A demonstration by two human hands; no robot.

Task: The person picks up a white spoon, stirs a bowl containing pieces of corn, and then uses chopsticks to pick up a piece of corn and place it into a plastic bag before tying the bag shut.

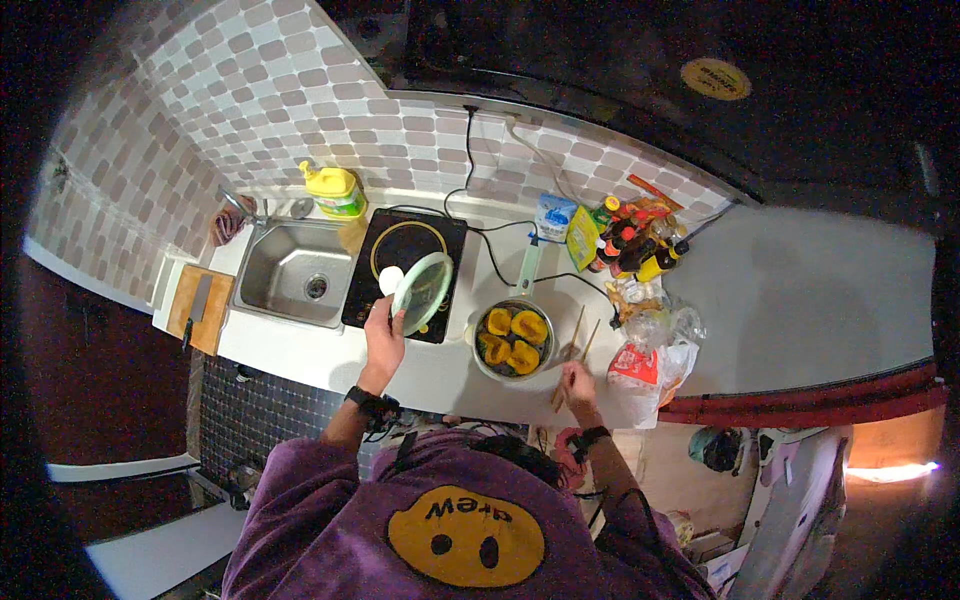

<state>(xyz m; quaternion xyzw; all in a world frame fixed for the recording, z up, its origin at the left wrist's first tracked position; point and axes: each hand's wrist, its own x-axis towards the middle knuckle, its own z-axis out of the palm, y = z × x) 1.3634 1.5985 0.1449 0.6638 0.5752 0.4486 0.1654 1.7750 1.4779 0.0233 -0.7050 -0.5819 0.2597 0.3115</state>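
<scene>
My left hand point(385, 339) grips a round glass lid with a pale green rim point(423, 293), tilted above the black induction cooktop point(363, 285). A white rounded thing point(391, 280) shows beside the lid; whether it is the lid's knob I cannot tell. Right of the cooktop, an electric pan with a green handle point(527, 264) stands on the counter with several yellow-orange pieces of food point(529, 327) in dark liquid. My right hand point(578, 384) is closed at a pair of wooden chopsticks point(591, 337) on the pan's right; their tips point away from me.
A steel sink point(289, 270) lies left of the cooktop, with a knife point(199, 300) on a wooden board point(180, 310) beyond it. A yellow detergent jug point(334, 192) stands behind. Sauce bottles point(637, 251), pouches and plastic bags point(652, 371) crowd the right. Black cables point(491, 255) cross the counter.
</scene>
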